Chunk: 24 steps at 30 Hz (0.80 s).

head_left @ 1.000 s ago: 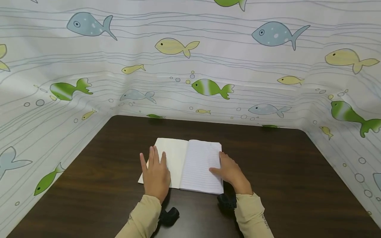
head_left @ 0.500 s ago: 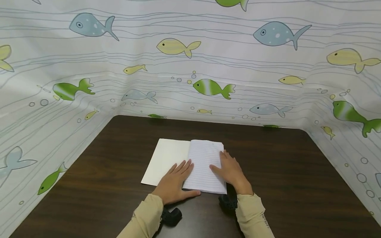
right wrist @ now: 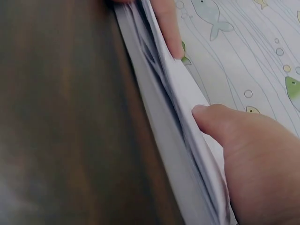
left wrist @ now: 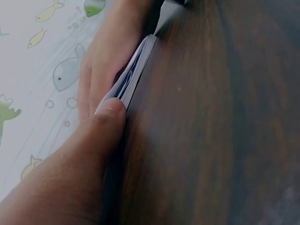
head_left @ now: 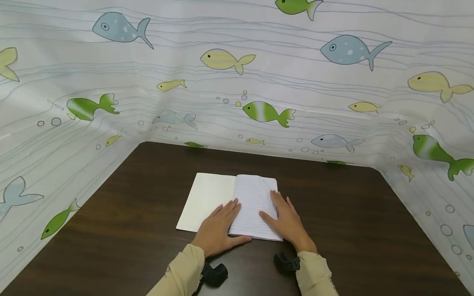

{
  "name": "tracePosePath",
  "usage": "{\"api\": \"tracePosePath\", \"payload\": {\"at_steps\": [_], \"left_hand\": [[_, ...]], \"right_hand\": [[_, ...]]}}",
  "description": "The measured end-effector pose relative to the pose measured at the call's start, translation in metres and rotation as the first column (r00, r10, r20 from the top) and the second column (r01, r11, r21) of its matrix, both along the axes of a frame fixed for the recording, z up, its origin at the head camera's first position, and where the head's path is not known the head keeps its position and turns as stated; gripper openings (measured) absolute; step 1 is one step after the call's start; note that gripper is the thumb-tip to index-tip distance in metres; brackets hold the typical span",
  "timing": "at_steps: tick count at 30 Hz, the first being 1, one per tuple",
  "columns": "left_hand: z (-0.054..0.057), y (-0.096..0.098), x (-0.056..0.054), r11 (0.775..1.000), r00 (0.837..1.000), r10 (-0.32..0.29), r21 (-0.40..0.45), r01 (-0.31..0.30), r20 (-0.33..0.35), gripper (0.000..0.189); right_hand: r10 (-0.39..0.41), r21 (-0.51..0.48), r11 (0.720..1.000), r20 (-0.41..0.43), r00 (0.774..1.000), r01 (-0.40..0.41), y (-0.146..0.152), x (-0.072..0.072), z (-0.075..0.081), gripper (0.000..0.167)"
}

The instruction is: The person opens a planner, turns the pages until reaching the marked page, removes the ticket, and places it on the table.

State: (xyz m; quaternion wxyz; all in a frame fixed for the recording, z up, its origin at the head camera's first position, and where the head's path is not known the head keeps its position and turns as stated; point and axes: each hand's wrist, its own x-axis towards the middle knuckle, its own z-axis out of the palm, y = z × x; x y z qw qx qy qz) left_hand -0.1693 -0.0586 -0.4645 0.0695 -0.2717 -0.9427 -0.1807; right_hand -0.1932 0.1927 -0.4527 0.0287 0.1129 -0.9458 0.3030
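An open notebook (head_left: 255, 205) lies on the dark wooden table, its left side plain and cream, its right page ruled with lines. My left hand (head_left: 218, 230) rests across the lower part of the fold with straight fingers. Its thumb (left wrist: 111, 110) reaches along the notebook's bottom edge in the left wrist view. On the right page's outer edge lies my right hand (head_left: 289, 222), fingers extended and thumb (right wrist: 211, 117) on the paper. Seen from the right wrist, the page edges (right wrist: 173, 112) are slightly parted along the bottom.
The dark tabletop (head_left: 355, 213) surrounds the notebook. White sheeting (head_left: 207, 98) printed with fish rises behind the table and along both sides. A black wrist device (head_left: 214, 275) sits under the left cuff, another (head_left: 286, 262) at the right cuff.
My left hand has moved right from the cream side to the fold and lowered flat, thumb spread. My right hand has shifted slightly, its fingers now farther onto the page.
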Motion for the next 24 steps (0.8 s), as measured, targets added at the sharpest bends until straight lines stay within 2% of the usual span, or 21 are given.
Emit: {"api": "tracePosePath", "payload": {"at_steps": [7, 13, 16, 19, 22, 24], "left_hand": [[0.0012, -0.0044, -0.0009, 0.999, 1.000, -0.007, 0.047, 0.007, 0.012, 0.105], [0.0024, -0.0039, -0.0002, 0.998, 1.000, -0.017, 0.059, 0.015, 0.025, 0.102], [0.0024, -0.0036, -0.0005, 0.998, 1.000, -0.023, 0.063, 0.022, 0.014, 0.098], [0.0019, -0.0035, -0.0008, 0.996, 0.999, -0.032, 0.087, 0.031, 0.009, 0.092], [0.0018, -0.0035, -0.0006, 0.988, 0.999, -0.043, 0.149, 0.037, 0.033, 0.083], [0.0021, -0.0034, -0.0002, 0.977, 0.997, -0.049, 0.208, 0.036, 0.057, 0.078]], "right_hand": [[0.001, -0.012, 1.000, -0.034, 0.999, -0.002, -0.0062, 0.0032, -0.0005, 0.086], [-0.058, -0.123, 0.990, 0.056, 0.997, 0.065, -0.0090, 0.0045, -0.0006, 0.080], [-0.063, -0.232, 0.970, 0.067, 0.996, 0.077, -0.0098, 0.0037, 0.0000, 0.073], [-0.061, -0.363, 0.929, 0.052, 0.997, 0.076, -0.0095, 0.0021, 0.0000, 0.061], [-0.088, -0.441, 0.893, 0.022, 0.996, 0.089, -0.0077, 0.0011, -0.0010, 0.053], [-0.119, -0.459, 0.881, 0.009, 0.993, 0.110, -0.0067, 0.0004, -0.0018, 0.051]]}}
